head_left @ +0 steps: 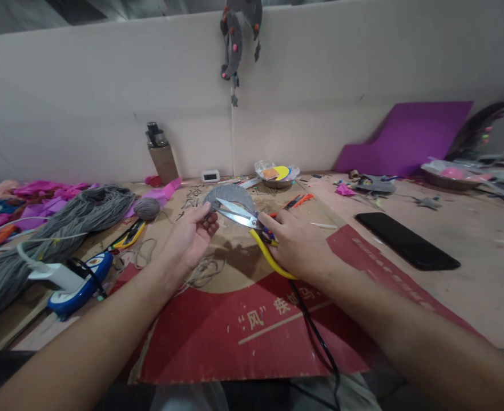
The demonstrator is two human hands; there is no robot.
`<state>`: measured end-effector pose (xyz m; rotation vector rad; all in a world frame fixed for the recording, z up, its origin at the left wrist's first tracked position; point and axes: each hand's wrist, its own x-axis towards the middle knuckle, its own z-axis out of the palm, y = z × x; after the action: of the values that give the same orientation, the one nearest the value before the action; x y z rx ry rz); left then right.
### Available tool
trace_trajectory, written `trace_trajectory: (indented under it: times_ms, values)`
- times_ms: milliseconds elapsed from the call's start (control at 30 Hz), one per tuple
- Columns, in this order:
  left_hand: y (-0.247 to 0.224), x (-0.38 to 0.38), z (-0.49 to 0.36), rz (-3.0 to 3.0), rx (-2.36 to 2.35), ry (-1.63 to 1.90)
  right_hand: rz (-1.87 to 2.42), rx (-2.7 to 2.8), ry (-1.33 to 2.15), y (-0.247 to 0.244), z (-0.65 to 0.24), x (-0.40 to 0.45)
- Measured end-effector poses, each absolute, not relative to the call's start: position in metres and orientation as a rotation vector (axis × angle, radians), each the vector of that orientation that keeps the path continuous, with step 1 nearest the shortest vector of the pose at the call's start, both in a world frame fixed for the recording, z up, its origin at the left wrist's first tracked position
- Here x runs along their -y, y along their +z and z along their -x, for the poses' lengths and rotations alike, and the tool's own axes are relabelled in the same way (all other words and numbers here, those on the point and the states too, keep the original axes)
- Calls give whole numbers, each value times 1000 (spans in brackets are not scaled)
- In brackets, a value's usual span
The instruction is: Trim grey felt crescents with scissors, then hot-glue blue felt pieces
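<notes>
My left hand [194, 233] is closed, thumb and fingers pinching the left end of a grey yarn-wrapped curved piece [234, 195]. In my right hand [301, 242] are scissors [238, 218] with yellow handles, gripped with the fingers partly hidden. Their blades are spread and point left, close to my left fingertips and in front of the grey piece. Whether the blades touch yarn I cannot tell. Beneath both hands lies a red and brown cardboard sheet [200, 342], with loose grey yarn strands [206, 269] on it.
To the left are a grey yarn hank [93, 220], a small yarn ball [146, 209], yellow-handled pliers [130, 235] and a blue power strip [65, 305]. A black phone [406, 241] lies at right. Behind stand a brown bottle-like device [162, 160] and a plastic-lined bowl [277, 181].
</notes>
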<state>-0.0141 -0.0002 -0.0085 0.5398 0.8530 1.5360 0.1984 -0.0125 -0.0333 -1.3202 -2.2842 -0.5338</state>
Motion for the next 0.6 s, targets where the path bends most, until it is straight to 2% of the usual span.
trace_trajectory:
  times_ms: [600]
  values:
    - [-6,4,12,-463,-841,1481,1365,2333,-637,-34,-198,12]
